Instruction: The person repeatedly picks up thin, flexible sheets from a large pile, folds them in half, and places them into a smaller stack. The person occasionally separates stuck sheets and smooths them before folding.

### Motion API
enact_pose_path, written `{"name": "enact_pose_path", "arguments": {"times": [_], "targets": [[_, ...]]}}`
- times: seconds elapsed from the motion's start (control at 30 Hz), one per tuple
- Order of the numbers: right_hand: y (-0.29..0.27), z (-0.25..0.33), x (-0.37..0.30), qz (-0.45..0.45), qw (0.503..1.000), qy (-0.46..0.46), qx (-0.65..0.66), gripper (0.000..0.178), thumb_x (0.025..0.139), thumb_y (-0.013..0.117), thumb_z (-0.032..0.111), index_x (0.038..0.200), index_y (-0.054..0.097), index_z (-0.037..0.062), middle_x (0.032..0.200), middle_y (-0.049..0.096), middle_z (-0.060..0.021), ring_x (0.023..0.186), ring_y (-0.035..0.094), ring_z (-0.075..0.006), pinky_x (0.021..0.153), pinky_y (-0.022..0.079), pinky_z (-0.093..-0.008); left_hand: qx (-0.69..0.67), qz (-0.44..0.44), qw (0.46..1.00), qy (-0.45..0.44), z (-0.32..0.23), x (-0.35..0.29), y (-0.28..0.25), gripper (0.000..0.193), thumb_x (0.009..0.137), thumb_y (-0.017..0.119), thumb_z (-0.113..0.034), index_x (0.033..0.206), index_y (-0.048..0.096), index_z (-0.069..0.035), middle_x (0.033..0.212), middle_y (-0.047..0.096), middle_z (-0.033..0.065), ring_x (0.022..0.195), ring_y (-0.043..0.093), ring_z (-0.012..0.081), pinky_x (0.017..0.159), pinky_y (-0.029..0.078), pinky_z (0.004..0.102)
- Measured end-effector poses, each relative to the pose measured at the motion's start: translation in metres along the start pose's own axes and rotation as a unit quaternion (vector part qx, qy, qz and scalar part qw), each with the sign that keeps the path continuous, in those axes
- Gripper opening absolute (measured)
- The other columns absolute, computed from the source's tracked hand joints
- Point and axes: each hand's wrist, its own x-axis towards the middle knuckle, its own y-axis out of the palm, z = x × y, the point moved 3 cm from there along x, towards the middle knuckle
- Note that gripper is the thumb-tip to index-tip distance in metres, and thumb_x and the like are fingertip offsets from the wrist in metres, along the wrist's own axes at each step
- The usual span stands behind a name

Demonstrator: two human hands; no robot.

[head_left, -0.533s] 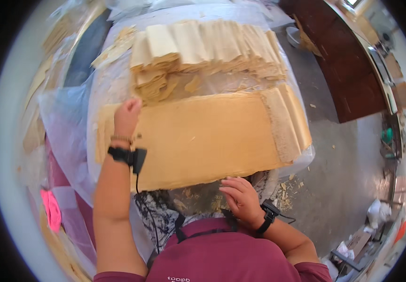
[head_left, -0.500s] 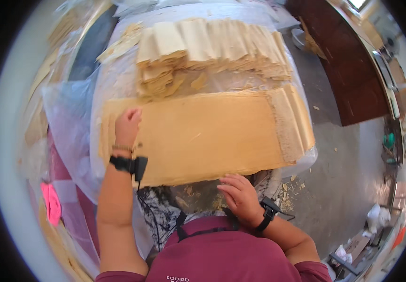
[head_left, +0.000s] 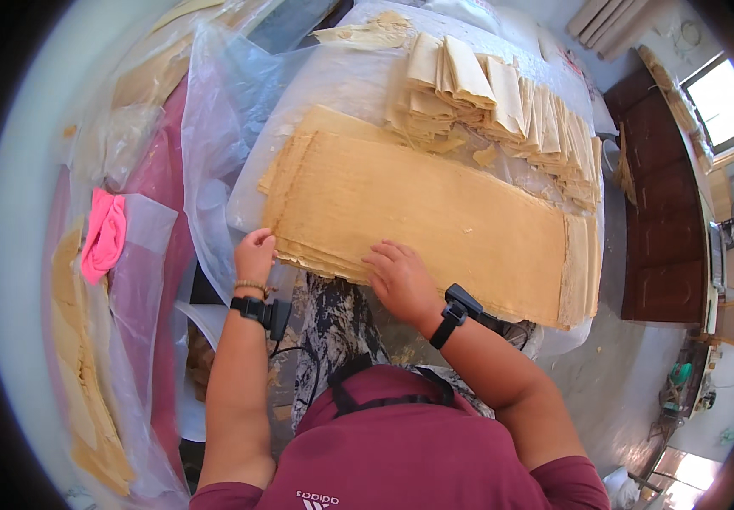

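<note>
A broad stack of thin, tan, brittle-looking sheets (head_left: 435,204) lies flat across the covered table, with uneven layered edges. My left hand (head_left: 256,252) is at the stack's near left corner, thumb and fingertips closed together on the sheet's edge. Farther right, my right hand (head_left: 401,276) rests palm down on the near edge of the stack, its fingers stretched out and nothing in them. Each wrist carries a black strapped device.
Folded tan sheets (head_left: 511,102) are piled in a row behind the stack. Clear plastic sheeting (head_left: 223,127) hangs at the left, near a bright pink cloth (head_left: 104,235). A dark brown cabinet (head_left: 660,229) stands at the right, beyond a strip of floor.
The view has swung left. My left hand has come from above the sheet's left part to its near left corner. My right hand has moved onto the sheet's near edge.
</note>
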Motion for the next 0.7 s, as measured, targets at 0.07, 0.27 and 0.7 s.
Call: {"name": "enact_pose_path", "arguments": {"times": [0.07,0.27,0.7], "targets": [[0.006,-0.003,0.007,0.024,0.999,0.018,-0.025,0.030,0.088,0.070,0.016,0.117,0.070,0.0085,0.130,0.065,-0.0130,0.129,0.056,-0.0353,0.110,0.043,-0.0472,0.044,0.041,0.998,-0.035,-0.006,0.012,0.008,0.029,0.096,0.070,-0.023,0.114,0.073,0.000,0.090,0.074,0.0036,0.071,0.067,0.0095,0.056,0.052,0.0232],[0.005,0.008,0.020,0.068,0.993,0.077,-0.060,0.038,0.084,0.076,0.024,0.119,0.070,0.0106,0.132,0.063,-0.0108,0.128,0.056,-0.0332,0.109,0.043,-0.0453,0.152,0.028,0.980,0.126,-0.034,0.022,0.007,0.032,0.091,0.074,-0.029,0.102,0.072,0.001,0.082,0.074,0.0090,0.074,0.069,0.0209,0.070,0.056,0.0346],[0.024,0.001,0.037,0.075,0.984,0.050,-0.153,0.043,0.082,0.078,0.030,0.122,0.070,0.0169,0.141,0.058,-0.0058,0.130,0.054,-0.0279,0.108,0.041,-0.0435,0.154,0.056,0.980,0.117,-0.046,0.019,0.013,0.024,0.086,0.080,-0.026,0.089,0.071,-0.004,0.084,0.071,0.0094,0.075,0.068,0.0234,0.072,0.054,0.0351]]}}
